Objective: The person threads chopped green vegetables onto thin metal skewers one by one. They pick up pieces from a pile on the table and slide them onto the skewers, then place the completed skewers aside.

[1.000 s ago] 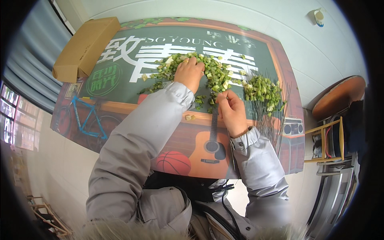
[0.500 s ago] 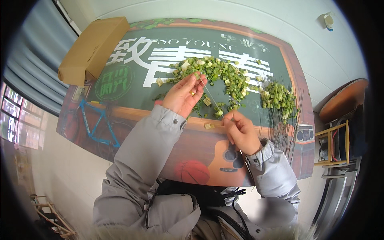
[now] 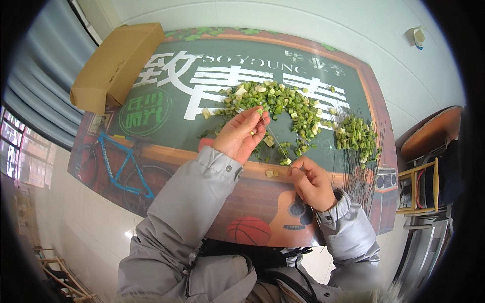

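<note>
My left hand (image 3: 241,134) is closed in a pinch on a small pale-green chopped vegetable piece (image 3: 260,111) at the upper end of a thin wire-like stick (image 3: 274,136). The stick slants down to my right hand (image 3: 312,183), whose thumb and fingers are pinched round its lower end. Beyond both hands a curved heap of chopped green vegetable pieces (image 3: 283,103) lies on the table. A few loose pieces are close to my fingers, one of them a pale chunk (image 3: 272,173) near the table's front.
Right of the heap lies a bundle of thin dark sticks (image 3: 356,177) with green pieces (image 3: 355,137) at their far ends. A cardboard box (image 3: 118,63) stands at the table's far left. The printed table (image 3: 202,202) fills the middle; wooden chairs (image 3: 422,187) stand at the right.
The whole view has shifted, so table and hands appear a little lower and further right. Both hands keep their pinch on the piece and the stick.
</note>
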`<state>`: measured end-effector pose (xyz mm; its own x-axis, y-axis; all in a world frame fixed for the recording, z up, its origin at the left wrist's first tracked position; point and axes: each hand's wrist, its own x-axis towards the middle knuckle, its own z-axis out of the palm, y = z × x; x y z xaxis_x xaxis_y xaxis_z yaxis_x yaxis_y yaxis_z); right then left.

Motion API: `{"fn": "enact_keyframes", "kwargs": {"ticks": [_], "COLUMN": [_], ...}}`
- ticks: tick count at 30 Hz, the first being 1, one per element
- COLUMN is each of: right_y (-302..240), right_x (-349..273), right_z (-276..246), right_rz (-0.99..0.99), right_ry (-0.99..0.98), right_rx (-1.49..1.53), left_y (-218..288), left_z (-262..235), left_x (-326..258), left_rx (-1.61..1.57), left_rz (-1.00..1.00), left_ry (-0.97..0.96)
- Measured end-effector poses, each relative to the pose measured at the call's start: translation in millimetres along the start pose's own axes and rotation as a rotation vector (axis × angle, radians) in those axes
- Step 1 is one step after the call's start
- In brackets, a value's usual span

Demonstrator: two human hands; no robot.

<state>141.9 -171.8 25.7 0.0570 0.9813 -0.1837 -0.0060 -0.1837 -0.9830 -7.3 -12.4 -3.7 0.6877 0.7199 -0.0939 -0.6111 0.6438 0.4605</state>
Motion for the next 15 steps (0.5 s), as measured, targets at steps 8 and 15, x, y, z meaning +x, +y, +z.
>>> {"fn": "enact_keyframes", "kwargs": {"ticks": [8, 15], "right_y": [-3, 0], "right_x": [-3, -1], "right_z": [-1, 0], "right_rz": [-0.011, -0.075], "right_ry": [-0.013, 0.051], "right_rx": [0.059, 0.043], "left_y": [-4, -17], "left_z": [-1, 6], "left_x": [-1, -10], "left_rx": [0.129, 0.265], "left_rz": [-0.039, -0.136], "left_ry": [-0.041, -0.071]}}
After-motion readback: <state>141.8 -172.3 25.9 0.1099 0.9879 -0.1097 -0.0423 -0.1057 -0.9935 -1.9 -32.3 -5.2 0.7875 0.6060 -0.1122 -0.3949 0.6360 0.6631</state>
